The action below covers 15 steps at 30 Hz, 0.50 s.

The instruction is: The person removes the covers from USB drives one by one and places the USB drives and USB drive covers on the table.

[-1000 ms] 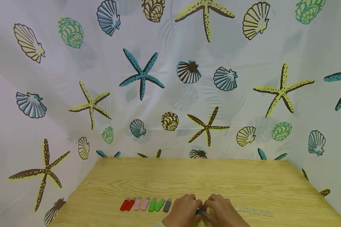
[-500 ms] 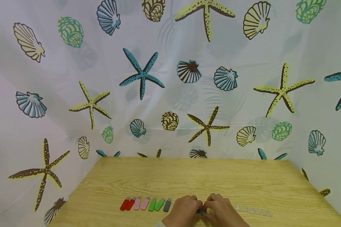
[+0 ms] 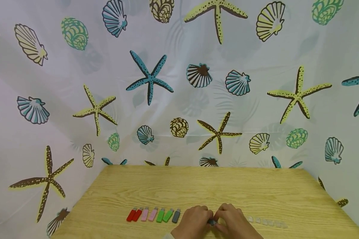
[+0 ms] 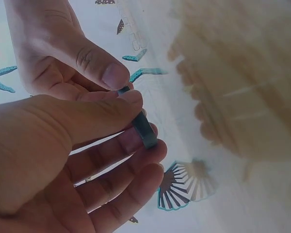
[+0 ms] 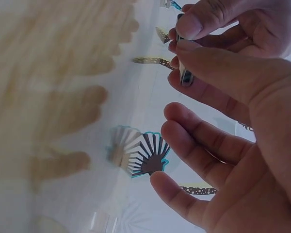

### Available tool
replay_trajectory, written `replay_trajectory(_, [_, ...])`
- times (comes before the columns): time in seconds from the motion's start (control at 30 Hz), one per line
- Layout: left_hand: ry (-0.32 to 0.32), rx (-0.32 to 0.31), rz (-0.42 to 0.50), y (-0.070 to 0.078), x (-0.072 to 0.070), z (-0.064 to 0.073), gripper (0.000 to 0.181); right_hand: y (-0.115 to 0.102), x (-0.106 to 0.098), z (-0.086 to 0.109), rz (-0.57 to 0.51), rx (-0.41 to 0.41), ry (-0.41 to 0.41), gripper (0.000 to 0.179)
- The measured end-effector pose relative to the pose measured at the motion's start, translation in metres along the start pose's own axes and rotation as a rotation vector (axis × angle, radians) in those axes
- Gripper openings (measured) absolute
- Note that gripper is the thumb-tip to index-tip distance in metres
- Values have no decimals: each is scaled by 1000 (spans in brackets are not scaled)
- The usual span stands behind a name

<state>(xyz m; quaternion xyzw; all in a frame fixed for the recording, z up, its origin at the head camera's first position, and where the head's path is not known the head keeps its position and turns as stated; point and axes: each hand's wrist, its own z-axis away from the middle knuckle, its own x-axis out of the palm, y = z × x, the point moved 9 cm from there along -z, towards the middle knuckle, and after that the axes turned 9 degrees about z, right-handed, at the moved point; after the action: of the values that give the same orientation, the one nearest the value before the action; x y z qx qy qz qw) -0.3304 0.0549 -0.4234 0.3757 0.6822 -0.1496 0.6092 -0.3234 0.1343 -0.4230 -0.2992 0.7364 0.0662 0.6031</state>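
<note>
Both hands meet over the front part of the table and hold one dark grey USB flash drive (image 3: 211,222) between them. My left hand (image 3: 192,223) pinches one end between thumb and fingers, and in the left wrist view the grey drive (image 4: 144,130) slants out past that thumb. The other end is pinched by my right hand (image 3: 235,223); the right wrist view shows its thumb on the drive (image 5: 185,76), the other fingers spread loosely. Fingers cover much of the drive, so whether a cap sits on it cannot be told.
Left of the hands lies a row of USB drives with bare metal plugs: red (image 3: 131,215), pink (image 3: 153,214), green (image 3: 168,215) and grey (image 3: 176,216). Several small clear pieces, probably caps (image 3: 264,221), lie in a row on the right. A patterned curtain (image 3: 179,99) surrounds the wooden table (image 3: 203,186).
The hands stay nearly in place. Between them the grey drive shifts and turns slightly; the rows on both sides stay as they were.
</note>
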Motion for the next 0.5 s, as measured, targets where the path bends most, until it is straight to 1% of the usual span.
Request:
replay_trajectory(0.2, [3, 9, 22, 2, -1, 0, 8, -2, -1, 0, 29, -24, 16, 7])
replay_trajectory(0.4, [-32, -6, 50, 1, 2, 0, 11, -2, 0, 0, 33, -19, 1, 6])
replay_trajectory(0.5, [-37, -5, 49, 1, 2, -1, 10, -2, 0, 0, 49, -21, 8, 6])
